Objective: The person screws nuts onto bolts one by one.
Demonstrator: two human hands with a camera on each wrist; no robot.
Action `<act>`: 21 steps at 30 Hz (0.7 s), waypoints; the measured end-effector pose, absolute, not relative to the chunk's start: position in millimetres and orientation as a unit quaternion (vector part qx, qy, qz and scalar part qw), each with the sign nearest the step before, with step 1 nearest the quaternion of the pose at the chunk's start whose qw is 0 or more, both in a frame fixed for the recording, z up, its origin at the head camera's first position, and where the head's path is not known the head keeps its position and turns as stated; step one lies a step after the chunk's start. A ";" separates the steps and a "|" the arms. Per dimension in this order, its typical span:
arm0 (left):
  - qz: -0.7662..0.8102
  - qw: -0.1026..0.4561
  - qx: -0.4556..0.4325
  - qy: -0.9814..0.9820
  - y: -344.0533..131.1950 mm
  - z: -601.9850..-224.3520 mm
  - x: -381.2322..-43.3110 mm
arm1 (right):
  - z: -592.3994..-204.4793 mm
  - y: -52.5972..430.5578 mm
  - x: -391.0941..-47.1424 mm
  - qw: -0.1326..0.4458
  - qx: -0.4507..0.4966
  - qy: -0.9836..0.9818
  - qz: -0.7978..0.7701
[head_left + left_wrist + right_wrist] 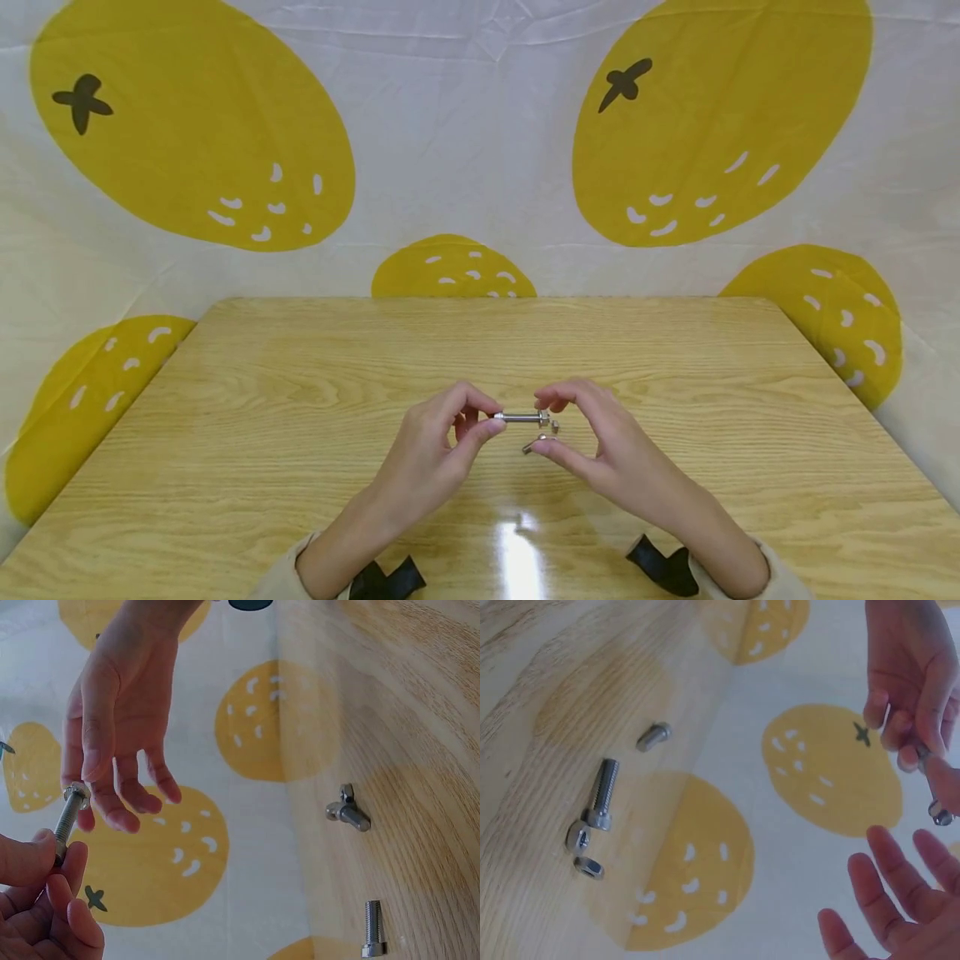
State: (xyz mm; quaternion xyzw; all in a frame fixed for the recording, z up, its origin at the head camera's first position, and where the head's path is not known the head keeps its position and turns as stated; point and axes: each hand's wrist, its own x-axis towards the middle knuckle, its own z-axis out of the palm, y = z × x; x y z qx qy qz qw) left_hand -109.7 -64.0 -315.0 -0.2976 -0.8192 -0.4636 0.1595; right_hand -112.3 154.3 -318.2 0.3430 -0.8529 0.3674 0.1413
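In the head view, my left hand (438, 433) pinches one end of a silver bolt (520, 417) between thumb and fingers, and the bolt lies level, pointing right. At its far end sits a nut (543, 417). My right hand (622, 450) is around that end, thumb and fingers spread apart, index fingertip right at the nut. The left wrist view shows the threaded shank (66, 821) rising from the left fingertips, whose grip hides its other end. In the right wrist view, the right fingers (881, 900) are extended below the nut (940, 814).
On the wooden table (300, 375), below the hands, lie a socket-head bolt (604, 791), a shorter-looking bolt (654, 736) and two loose nuts, one (578, 836) leaning by the bolt's head and another (589, 868) beside it. A fruit-patterned cloth (465, 125) hangs behind the table.
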 end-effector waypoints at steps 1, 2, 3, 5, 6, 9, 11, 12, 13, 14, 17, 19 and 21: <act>-0.463 0.161 -0.297 -0.819 -64.3 -315.0 -109.8 | -317.8 154.3 -112.5 0.146 0.352 -0.848 0.368; -0.463 0.163 -0.296 -0.819 -64.5 -315.0 -109.9 | -317.5 154.2 -112.7 0.150 0.359 -0.843 0.370; -0.464 0.163 -0.295 -0.819 -64.7 -314.9 -109.9 | -317.3 154.1 -112.7 0.151 0.364 -0.840 0.373; -0.463 0.163 -0.295 -0.820 -65.0 -315.0 -110.1 | -316.7 153.7 -112.6 0.159 0.370 -0.834 0.377; -0.463 0.162 -0.294 -0.820 -65.1 -315.0 -110.1 | -316.6 153.5 -112.7 0.163 0.372 -0.831 0.380; -0.464 0.160 -0.296 -0.820 -65.0 -315.0 -110.1 | -316.5 152.9 -113.1 0.172 0.377 -0.823 0.388; -0.464 0.160 -0.300 -0.818 -64.9 -315.1 -110.2 | -316.8 152.6 -113.7 0.176 0.381 -0.819 0.392; -0.464 0.160 -0.302 -0.817 -64.8 -315.1 -110.2 | -317.1 152.7 -113.9 0.177 0.384 -0.817 0.393; -0.465 0.159 -0.304 -0.816 -64.8 -315.1 -110.2 | -317.2 152.7 -114.1 0.176 0.385 -0.816 0.394; -0.465 0.159 -0.306 -0.815 -64.7 -315.1 -110.3 | -317.3 152.8 -114.1 0.175 0.385 -0.815 0.395; -0.464 0.160 -0.309 -0.815 -64.8 -315.2 -110.4 | -317.5 153.2 -113.9 0.167 0.382 -0.819 0.395; -0.465 0.161 -0.310 -0.814 -64.8 -315.2 -110.5 | -318.0 153.4 -113.8 0.162 0.381 -0.821 0.393; -0.466 0.161 -0.311 -0.813 -64.7 -315.3 -110.7 | -318.8 153.2 -113.7 0.162 0.380 -0.823 0.389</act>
